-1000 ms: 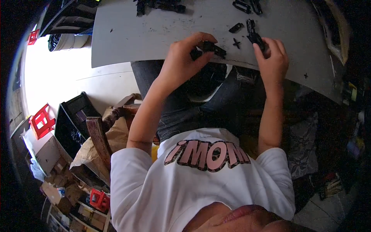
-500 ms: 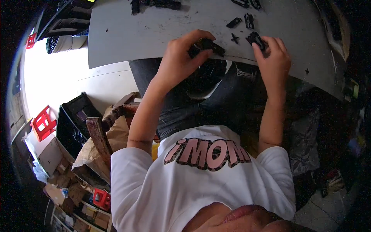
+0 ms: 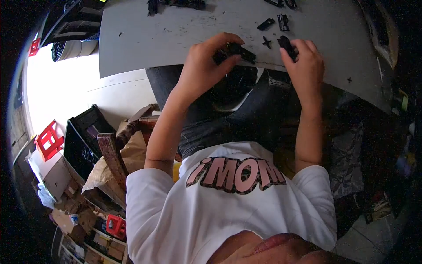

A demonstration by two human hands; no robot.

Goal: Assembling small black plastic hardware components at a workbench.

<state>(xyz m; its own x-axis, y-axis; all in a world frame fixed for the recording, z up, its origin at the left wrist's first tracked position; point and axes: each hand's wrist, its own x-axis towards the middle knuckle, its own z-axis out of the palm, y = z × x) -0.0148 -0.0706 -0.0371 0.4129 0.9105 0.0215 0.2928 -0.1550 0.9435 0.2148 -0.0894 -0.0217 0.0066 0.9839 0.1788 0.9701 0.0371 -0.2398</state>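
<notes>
My left hand (image 3: 207, 59) is closed around a long black plastic part (image 3: 242, 53) at the near edge of the grey table (image 3: 145, 44). Its right end sticks out past my thumb and fingers. A smaller black plastic part (image 3: 286, 45) is gripped between the thumb and fingers of my right hand (image 3: 304, 59), just above the tabletop. Between the two hands lies a little black cross-shaped piece (image 3: 267, 42). Beyond it are two short black parts, one tilted (image 3: 265, 24) and one standing lengthwise (image 3: 283, 22). What exactly these parts are, I cannot make out.
Longer black pieces (image 3: 187, 4) lie at the table's far left, and more small parts (image 3: 274, 2) at its far edge. A tiny cross-shaped piece (image 3: 349, 79) rests at the right. Left of me stand a wooden chair (image 3: 112, 154), a black crate (image 3: 83, 141) and a red stool (image 3: 49, 141).
My right hand has shifted slightly left and turned the small black part, which now shows a different side. My left hand has stayed nearly still.
</notes>
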